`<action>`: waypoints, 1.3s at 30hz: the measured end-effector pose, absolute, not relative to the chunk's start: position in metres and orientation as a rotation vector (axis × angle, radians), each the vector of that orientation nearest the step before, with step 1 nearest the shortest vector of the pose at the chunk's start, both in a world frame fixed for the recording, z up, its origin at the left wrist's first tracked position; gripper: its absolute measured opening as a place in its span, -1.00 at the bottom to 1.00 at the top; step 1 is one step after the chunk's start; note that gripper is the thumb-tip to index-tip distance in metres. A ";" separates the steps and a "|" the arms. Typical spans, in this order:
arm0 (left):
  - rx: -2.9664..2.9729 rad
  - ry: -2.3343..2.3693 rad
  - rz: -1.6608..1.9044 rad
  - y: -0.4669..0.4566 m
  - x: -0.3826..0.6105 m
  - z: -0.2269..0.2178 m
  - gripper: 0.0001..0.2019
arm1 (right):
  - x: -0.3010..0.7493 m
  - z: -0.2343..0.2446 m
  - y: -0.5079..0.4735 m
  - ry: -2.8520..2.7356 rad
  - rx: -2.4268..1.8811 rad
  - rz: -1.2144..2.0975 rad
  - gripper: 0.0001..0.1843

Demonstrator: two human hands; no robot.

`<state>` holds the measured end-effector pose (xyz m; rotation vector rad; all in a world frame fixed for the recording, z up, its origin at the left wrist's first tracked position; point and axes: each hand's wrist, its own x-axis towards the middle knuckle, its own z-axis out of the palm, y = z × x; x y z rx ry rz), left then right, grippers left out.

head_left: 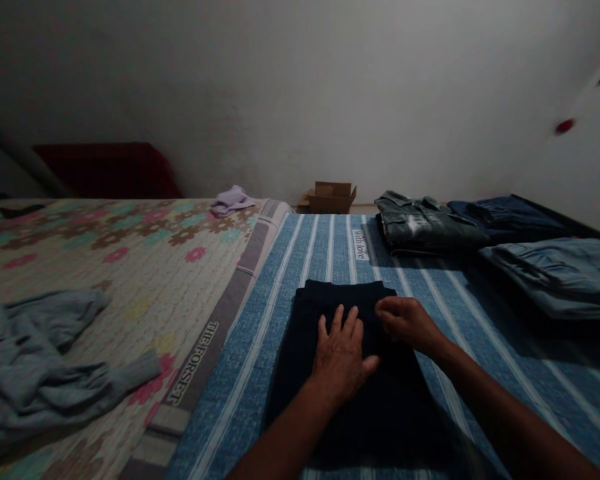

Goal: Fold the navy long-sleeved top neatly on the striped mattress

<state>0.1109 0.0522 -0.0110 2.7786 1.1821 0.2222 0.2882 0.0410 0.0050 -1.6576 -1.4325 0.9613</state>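
A dark navy folded garment (310,400) lies on the blue striped bedspread in front of me; in the dim light I cannot tell its exact kind. My left hand (341,350) rests flat on its upper middle, fingers spread and thumb out to the right. At the garment's upper right edge is my right hand (405,321), its fingers curled closed against the dark cloth. Whether they pinch the fabric is hidden. Another layer's edge shows at the garment's far corners.
The blue striped bedspread (265,320) adjoins a flowered bedcover (180,280) bearing a grey garment (55,367) and a lilac cloth (231,200). Folded green-grey clothing (425,223), dark denim (505,213) and light blue jeans (565,270) lie right. A cardboard box (331,199) stands by the wall.
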 end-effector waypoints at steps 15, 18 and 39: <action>2.738 1.185 0.200 0.050 0.112 -0.010 -0.37 | 0.270 0.011 0.080 -2.260 -2.158 0.264 -0.72; 2.726 1.174 0.190 0.050 0.112 -0.008 -0.36 | 0.267 0.016 0.083 -2.334 -2.177 0.233 -0.72; 2.733 1.185 0.185 0.050 0.112 -0.008 -0.40 | 0.299 0.008 0.053 -1.409 -1.773 0.943 -0.81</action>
